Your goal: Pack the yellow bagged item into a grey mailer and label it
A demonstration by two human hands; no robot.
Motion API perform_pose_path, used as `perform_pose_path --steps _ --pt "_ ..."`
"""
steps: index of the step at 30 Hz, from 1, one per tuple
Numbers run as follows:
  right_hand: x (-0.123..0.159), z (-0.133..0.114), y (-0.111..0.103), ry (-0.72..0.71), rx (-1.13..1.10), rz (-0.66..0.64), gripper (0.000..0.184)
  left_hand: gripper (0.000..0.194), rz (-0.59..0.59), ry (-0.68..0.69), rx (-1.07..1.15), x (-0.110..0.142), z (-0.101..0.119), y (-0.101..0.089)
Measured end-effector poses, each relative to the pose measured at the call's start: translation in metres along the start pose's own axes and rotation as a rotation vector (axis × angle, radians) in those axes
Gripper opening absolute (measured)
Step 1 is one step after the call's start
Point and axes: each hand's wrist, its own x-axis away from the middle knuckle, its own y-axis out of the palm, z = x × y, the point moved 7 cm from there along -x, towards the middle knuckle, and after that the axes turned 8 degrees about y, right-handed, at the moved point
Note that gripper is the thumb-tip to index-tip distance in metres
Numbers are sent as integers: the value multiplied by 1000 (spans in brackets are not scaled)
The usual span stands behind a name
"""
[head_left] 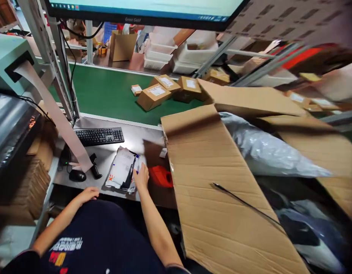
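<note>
A flat mailing bag (121,167) with a white label side and dark edges lies on the grey desk. A crinkled silvery plastic packet (136,169) lies along its right side. My right hand (141,177) has its thumb and fingers closed at the right edge of this packet. At the front edge of the desk, my left hand (89,193) rests with fingers loosely stretched and holds nothing. Left of the bag are a black handheld scanner (95,167) and a mouse (77,175). A keyboard (100,136) sits behind them.
To my right stands a large open carton (204,160) holding plastic-wrapped bags (267,148). Small boxes (154,96) sit on the green conveyor (104,87). A monitor (147,11) hangs above. Paper strip (56,110) trails from a printer (10,61). A red item (160,176) lies beside the carton.
</note>
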Motion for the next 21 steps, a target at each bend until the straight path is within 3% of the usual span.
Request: perform_pose_path --steps 2,5,6,8,11,15,19,21 --pt "25 -9 21 -211 47 -34 63 46 143 57 5 12 -3 -30" --pt "80 -38 93 -660 52 -328 47 48 407 166 28 29 -1 -67" --pt "95 -45 120 -744 50 -434 45 49 482 202 36 31 2 -76" --pt "111 -54 167 -772 72 -531 50 51 604 273 46 31 13 -89" --pt "109 -61 212 -687 102 -494 74 68 737 357 24 14 41 -102" --pt "114 -50 232 -698 83 -512 91 101 781 370 -55 -26 80 -103" --pt "108 -38 226 -660 -12 -478 96 98 768 379 -122 -48 102 -89" --pt "92 -59 220 -625 -98 -444 86 92 798 389 -147 -43 108 -86"
